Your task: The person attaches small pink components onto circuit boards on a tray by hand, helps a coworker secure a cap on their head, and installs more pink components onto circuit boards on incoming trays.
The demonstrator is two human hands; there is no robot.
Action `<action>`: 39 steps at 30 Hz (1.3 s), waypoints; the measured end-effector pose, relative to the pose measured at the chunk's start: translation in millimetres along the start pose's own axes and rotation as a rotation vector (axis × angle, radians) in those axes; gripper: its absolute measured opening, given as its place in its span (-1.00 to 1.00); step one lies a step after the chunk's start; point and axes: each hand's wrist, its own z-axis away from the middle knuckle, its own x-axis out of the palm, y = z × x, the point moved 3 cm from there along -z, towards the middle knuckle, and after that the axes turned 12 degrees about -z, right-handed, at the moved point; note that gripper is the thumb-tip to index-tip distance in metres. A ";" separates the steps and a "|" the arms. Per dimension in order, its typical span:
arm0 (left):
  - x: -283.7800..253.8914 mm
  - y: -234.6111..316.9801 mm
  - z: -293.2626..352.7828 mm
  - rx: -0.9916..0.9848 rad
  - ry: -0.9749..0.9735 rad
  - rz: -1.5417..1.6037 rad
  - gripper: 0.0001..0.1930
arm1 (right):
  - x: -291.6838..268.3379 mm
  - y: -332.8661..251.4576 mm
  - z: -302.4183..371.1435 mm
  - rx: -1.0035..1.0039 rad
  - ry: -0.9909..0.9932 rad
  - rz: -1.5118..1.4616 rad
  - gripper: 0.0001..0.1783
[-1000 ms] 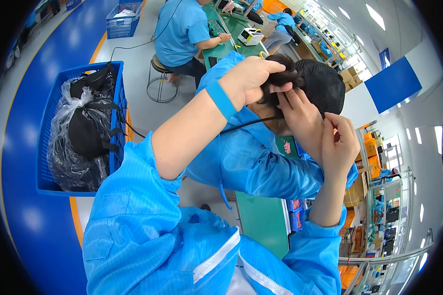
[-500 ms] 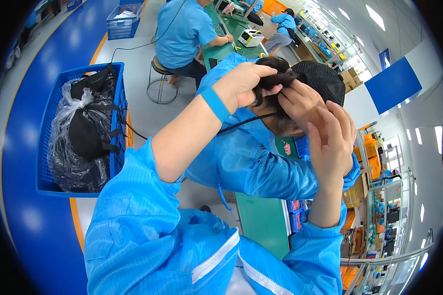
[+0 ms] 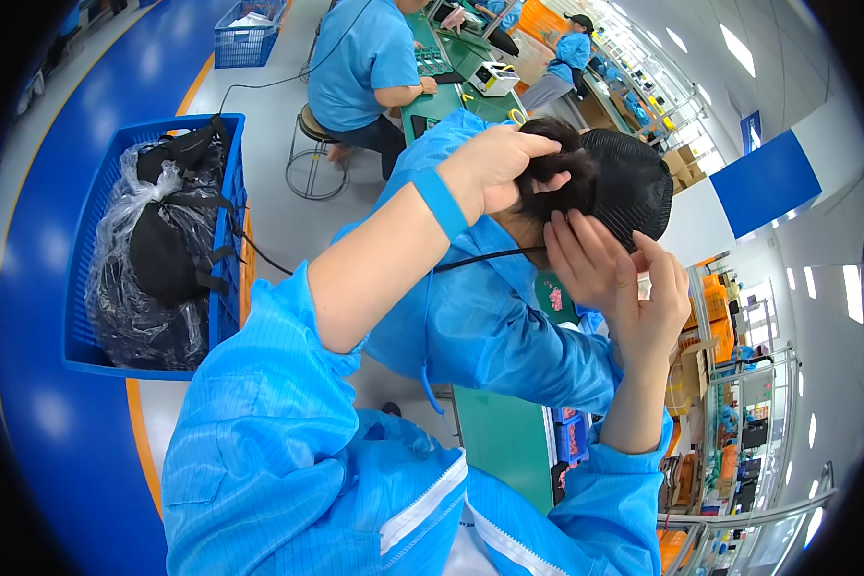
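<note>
Just in front of me is a co-worker in a blue work coat (image 3: pixel 470 317) and a black ribbed cap (image 3: pixel 634 187), seen from behind. My left hand (image 3: pixel 504 168), with a blue band (image 3: pixel 440 204) at its wrist, is closed around the gathered dark hair (image 3: pixel 552 158) below the cap; a fingertip pokes through the hair. My right hand (image 3: pixel 658 302) is raised just below the cap, fingers curved and apart, holding nothing visible. Another hand (image 3: pixel 581 259), apparently the co-worker's own, lies against the hair and is partly overlapped by my right hand; contact is unclear.
On the left stands a blue crate (image 3: pixel 75 326) holding black bags and clear plastic. A seated worker (image 3: pixel 365 58) on a round stool is beyond it. The green workbench (image 3: pixel 504 432) runs along the co-worker's right. A thin black cable (image 3: pixel 480 259) crosses behind the co-worker's neck.
My left hand has shifted slightly right with the hair, which now looks more bunched around the fingers. The other hand has dropped from the hair bunch to lower down. My right hand has lowered slightly.
</note>
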 end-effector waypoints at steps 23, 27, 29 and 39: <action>-25.1 -25.3 6.2 0.370 0.146 -0.636 -0.51 | 69.3 23.7 7.4 0.209 0.249 -0.003 -0.80; 6.5 -23.6 40.2 1.124 0.730 -1.375 -0.40 | 76.5 20.5 2.9 0.258 0.226 -0.067 -0.77; 11.3 -36.4 49.4 1.331 0.611 -1.577 -0.71 | 80.1 21.6 1.3 0.350 0.246 -0.094 -0.77; 1.6 -53.3 13.3 1.281 0.538 -1.734 -0.76 | 86.1 22.7 -2.5 0.379 0.256 -0.196 -0.77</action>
